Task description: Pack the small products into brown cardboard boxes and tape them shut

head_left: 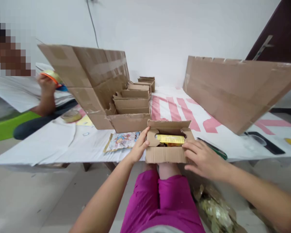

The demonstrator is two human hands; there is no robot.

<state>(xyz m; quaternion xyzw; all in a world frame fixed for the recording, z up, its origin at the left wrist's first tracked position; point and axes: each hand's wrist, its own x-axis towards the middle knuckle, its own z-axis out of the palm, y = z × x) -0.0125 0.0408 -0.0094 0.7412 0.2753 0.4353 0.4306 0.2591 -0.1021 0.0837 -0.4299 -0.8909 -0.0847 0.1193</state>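
A small cardboard box [167, 155] sits open at the table's front edge, just above my knees. Through its opening shows a yellow packet [171, 139] with fine print; darker contents beneath it are mostly hidden. My left hand [138, 147] grips the box's left side, thumb at the upper corner. On the right side, the fingers of my right hand [196, 157] hold the edge and side flap. Left of the box, close to my left hand, a printed plastic packet [122, 141] lies flat.
Behind stand several open cardboard boxes [132, 123] in a row beside a tall cardboard panel [97, 77]. Another panel [232, 87] stands right. A dark green-edged tool [214, 150] and black flat object [266, 142] lie nearby. At left, another person's hand [47, 82] holds a tape roll [52, 77].
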